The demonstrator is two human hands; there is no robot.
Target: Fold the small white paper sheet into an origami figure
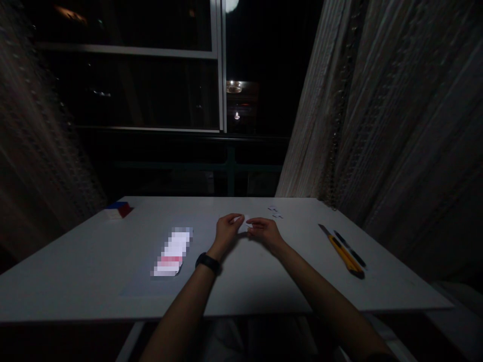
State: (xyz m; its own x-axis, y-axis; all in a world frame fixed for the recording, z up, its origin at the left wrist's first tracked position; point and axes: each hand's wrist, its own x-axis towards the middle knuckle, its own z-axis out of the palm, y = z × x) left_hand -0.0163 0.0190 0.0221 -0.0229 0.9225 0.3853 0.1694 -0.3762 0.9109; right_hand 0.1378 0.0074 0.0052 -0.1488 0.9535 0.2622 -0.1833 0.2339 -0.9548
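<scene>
Over the middle of a white table point(94, 261), my left hand point(227, 230) and my right hand point(264, 231) meet fingertip to fingertip. Both are pinched on a small white piece point(246, 221) held between them, just above the tabletop. A dark band sits on my left wrist point(207, 262). A few tiny scraps point(275, 212) lie on the table just beyond my right hand.
A yellow utility knife point(342, 251) and a dark pen point(350, 249) lie at the right of the table. A blurred white and red item point(172, 253) rests left of my hands. A red and blue box point(118, 209) is at the far left corner. Curtains hang on both sides of a dark window.
</scene>
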